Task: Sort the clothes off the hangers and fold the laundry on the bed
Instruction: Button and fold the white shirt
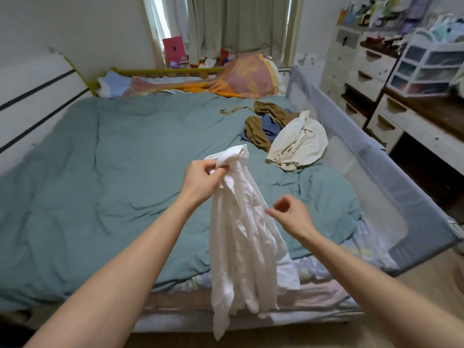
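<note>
Holding the white shirt [241, 222] up by its top, the left hand [203, 180] pinches it over the bed [100, 172]. The right hand [291, 214], fingers loosely curled, holds nothing beside the shirt. It should grab the other shoulder next.

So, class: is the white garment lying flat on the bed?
No: the left hand holds the white garment up by its top, and it hangs down.

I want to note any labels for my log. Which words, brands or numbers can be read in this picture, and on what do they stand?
None can be read.
Pink box by the window: a dark mark, too blurred.
Bottles and packets on the drawers: print too small.
White shirt: no label shows.
</note>
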Tool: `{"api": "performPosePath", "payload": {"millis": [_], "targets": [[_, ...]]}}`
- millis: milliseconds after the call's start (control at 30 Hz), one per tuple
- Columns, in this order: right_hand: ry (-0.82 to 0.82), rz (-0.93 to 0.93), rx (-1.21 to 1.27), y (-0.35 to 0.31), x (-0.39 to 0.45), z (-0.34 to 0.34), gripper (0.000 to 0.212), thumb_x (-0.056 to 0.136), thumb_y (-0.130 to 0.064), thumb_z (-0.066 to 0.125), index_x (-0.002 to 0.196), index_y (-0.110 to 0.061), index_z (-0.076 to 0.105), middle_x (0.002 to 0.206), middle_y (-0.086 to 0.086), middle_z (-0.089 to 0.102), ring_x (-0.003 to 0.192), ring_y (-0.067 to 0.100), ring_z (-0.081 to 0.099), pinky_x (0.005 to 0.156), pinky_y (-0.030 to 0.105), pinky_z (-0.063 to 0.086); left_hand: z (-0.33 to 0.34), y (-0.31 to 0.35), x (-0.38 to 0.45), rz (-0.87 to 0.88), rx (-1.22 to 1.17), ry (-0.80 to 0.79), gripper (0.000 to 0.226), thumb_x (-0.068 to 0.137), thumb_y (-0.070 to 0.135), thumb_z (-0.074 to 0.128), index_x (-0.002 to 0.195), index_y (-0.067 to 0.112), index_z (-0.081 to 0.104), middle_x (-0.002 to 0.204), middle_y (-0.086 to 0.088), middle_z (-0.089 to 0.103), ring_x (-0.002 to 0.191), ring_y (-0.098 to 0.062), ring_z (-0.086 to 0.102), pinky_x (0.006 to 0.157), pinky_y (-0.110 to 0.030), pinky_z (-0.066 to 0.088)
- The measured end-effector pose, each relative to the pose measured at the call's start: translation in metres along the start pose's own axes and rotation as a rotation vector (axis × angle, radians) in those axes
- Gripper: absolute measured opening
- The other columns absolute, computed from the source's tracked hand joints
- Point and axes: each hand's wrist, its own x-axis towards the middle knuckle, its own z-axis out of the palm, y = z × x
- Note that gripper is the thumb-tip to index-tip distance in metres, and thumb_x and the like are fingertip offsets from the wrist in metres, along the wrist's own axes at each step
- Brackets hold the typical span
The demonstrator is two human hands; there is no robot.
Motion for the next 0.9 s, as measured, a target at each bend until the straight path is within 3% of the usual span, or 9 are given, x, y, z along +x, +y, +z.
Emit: {"api": "performPosePath", "payload": {"millis": [67,133,233,333,400,467,567,667,900], "targets": [[-0.235,0.071,-0.133,0.025,-0.006,0.021,0.043,0.078,-0.03,0.076,0.114,-0.009,0.063,0.114,0.007,0.064,0.107,0.02,0.058,0.082,0.026,0.042,0.003,0.001,0.001,0.02,-0.004,0.011,0.046,0.088,0.019,0.062,0.045,0.023,0.047,0.043,0.009,0.027,0.046,-0.006,0.022,0.044,-0.021,0.018],[-0.275,0.103,-0.139,0.037,-0.007,0.037,0.047,0.081,-0.028,0.074,0.122,-0.009,0.06,0.119,0.007,0.062,0.114,0.023,0.056,0.09,0.029,0.043,0.006,0.001,0.002,0.033,-0.025,0.032,0.04,0.084,0.027,0.06,0.047,0.022,0.047,0.046,0.008,0.027,0.048,-0.007,0.021,0.046,-0.024,0.018],[-0.265,0.129,-0.122,0.045,-0.005,0.059,0.013,0.085,-0.02,0.067,0.092,-0.009,0.069,0.082,0.001,0.06,0.081,0.021,0.058,0.074,0.037,0.054,0.005,0.0,-0.001,0.046,-0.045,0.085,0.043,0.084,0.026,0.061,0.046,0.023,0.041,0.047,0.007,0.024,0.05,-0.009,0.021,0.046,-0.025,0.018],[-0.251,0.185,0.063,0.045,-0.002,0.065,0.02,0.095,-0.008,0.046,0.085,-0.003,0.062,0.073,0.008,0.055,0.064,0.018,0.056,0.054,0.036,0.058,-0.004,-0.009,-0.006,0.023,0.037,0.179,0.044,0.087,0.019,0.064,0.047,0.023,0.046,0.046,0.005,0.025,0.049,-0.01,0.022,0.045,-0.023,0.02],[-0.187,0.164,0.102,0.039,0.002,0.049,0.029,0.098,-0.009,0.041,0.071,-0.01,0.053,0.067,0.01,0.054,0.061,0.024,0.058,0.046,0.029,0.053,-0.019,-0.021,-0.007,-0.002,0.155,0.27,0.034,0.085,0.023,0.064,0.054,0.016,0.052,0.049,0.002,0.029,0.052,-0.015,0.028,0.048,-0.026,0.023],[-0.035,0.026,-0.147,0.036,0.012,0.022,0.034,0.098,-0.016,0.043,0.065,-0.015,0.047,0.067,0.018,0.06,0.068,0.034,0.062,0.052,0.029,0.042,-0.036,-0.038,-0.01,-0.05,0.319,0.319,0.028,0.083,0.024,0.064,0.059,0.013,0.058,0.049,-0.001,0.035,0.057,-0.023,0.038,0.054,-0.031,0.027],[0.197,-0.222,-0.53,0.021,0.025,-0.022,0.026,0.097,-0.027,0.047,0.078,-0.01,0.05,0.079,0.02,0.062,0.077,0.037,0.058,0.059,0.036,0.032,-0.047,-0.058,-0.017,-0.132,0.501,0.269,0.024,0.084,0.023,0.061,0.066,0.007,0.062,0.058,-0.011,0.053,0.066,-0.035,0.052,0.056,-0.033,0.035],[0.202,-0.362,-0.638,0.007,0.035,-0.048,0.027,0.091,-0.036,0.058,0.087,-0.01,0.052,0.088,0.015,0.059,0.089,0.033,0.053,0.066,0.038,0.037,-0.038,-0.059,-0.015,-0.193,0.523,0.256,0.021,0.087,0.023,0.058,0.072,0.009,0.064,0.071,-0.013,0.062,0.076,-0.037,0.057,0.057,-0.031,0.033],[0.291,-0.268,-0.709,0.025,0.087,-0.085,0.016,0.092,-0.018,0.051,0.082,-0.007,0.056,0.093,0.017,0.061,0.095,0.035,0.05,0.064,0.036,0.033,0.014,-0.039,0.033,-0.149,0.424,0.226,0.017,0.09,0.023,0.057,0.078,0.014,0.064,0.082,-0.014,0.065,0.082,-0.036,0.056,0.061,-0.031,0.032]]}}
